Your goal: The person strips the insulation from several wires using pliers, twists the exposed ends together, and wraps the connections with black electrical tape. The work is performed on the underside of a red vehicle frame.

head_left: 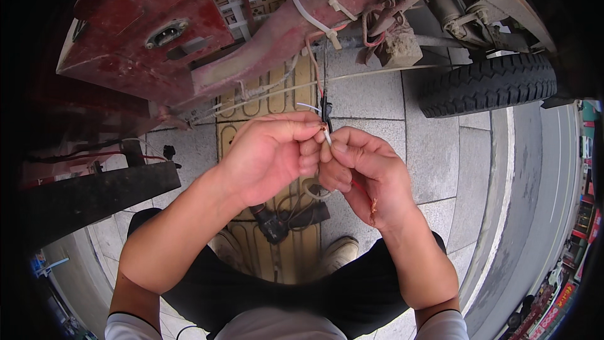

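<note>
In front of the vehicle's underside my two hands meet, fingertips close together. My left hand is closed in a pinch at the bare copper end of a white wire. The white insulation is gripped between the thumb and fingers of my right hand. Across the right palm lies a red wire, its stripped copper strands loose near the wrist. Just beyond my fingertips hangs a dark cable, and a thin red wire runs down to it from the frame. My fingers partly hide the wire ends.
Above is a dusty red frame beam with white cable ties. A socket is set into the red panel. A tyre stands at the right. Below my hands, a black connector with cable lies on yellow paving between my shoes.
</note>
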### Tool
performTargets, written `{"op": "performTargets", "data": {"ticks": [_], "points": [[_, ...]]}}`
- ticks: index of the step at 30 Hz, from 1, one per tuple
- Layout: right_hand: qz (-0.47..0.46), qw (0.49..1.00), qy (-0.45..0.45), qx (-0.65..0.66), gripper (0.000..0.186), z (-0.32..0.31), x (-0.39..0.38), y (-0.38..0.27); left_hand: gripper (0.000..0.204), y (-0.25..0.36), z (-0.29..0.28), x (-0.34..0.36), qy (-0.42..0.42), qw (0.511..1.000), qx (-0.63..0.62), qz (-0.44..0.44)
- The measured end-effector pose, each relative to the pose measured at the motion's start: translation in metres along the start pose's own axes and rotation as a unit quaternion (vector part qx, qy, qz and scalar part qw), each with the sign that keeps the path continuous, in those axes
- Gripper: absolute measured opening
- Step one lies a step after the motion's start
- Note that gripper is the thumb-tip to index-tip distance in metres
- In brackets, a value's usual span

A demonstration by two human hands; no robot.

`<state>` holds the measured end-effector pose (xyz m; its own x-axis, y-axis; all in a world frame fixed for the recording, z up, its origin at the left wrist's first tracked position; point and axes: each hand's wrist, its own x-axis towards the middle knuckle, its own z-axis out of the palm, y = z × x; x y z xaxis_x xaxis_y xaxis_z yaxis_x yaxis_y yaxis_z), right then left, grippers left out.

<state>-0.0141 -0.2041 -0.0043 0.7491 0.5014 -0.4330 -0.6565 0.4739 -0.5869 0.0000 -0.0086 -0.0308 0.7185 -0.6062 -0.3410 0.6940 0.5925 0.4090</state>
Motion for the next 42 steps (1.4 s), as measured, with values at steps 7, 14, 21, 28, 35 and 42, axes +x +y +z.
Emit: {"op": "performTargets", "data": {"ticks": [7, 14, 21, 28, 35, 42], "points": [[-0.045, 0.998, 0.039, -0.001, 0.018, 0.006, -0.020, 0.005, 0.027, 0.001, 0.028, 0.012, 0.099, 0.988, 0.099, 0.060], [0.032, 0.992, 0.049, -0.116, 0.014, 0.021, -0.050, 0.004, 0.023, 0.006, 0.027, 0.021, 0.069, 0.981, 0.151, 0.103], [0.027, 0.949, 0.103, -0.297, 0.010, 0.002, -0.108, -0.025, 0.024, 0.007, 0.041, 0.009, 0.145, 0.965, 0.196, 0.102], [-0.096, 0.874, 0.281, -0.385, 0.016, -0.005, -0.132, -0.103, 0.029, 0.015, 0.029, 0.002, 0.142, 0.961, 0.220, 0.085], [0.112, 0.733, 0.178, -0.647, 0.021, -0.032, -0.061, -0.054, 0.033, 0.018, 0.026, -0.002, 0.146, 0.953, 0.255, 0.078], [-0.186, 0.700, 0.205, -0.658, 0.022, -0.037, 0.003, -0.018, 0.038, 0.018, 0.027, -0.007, 0.134, 0.943, 0.291, 0.093]]}}
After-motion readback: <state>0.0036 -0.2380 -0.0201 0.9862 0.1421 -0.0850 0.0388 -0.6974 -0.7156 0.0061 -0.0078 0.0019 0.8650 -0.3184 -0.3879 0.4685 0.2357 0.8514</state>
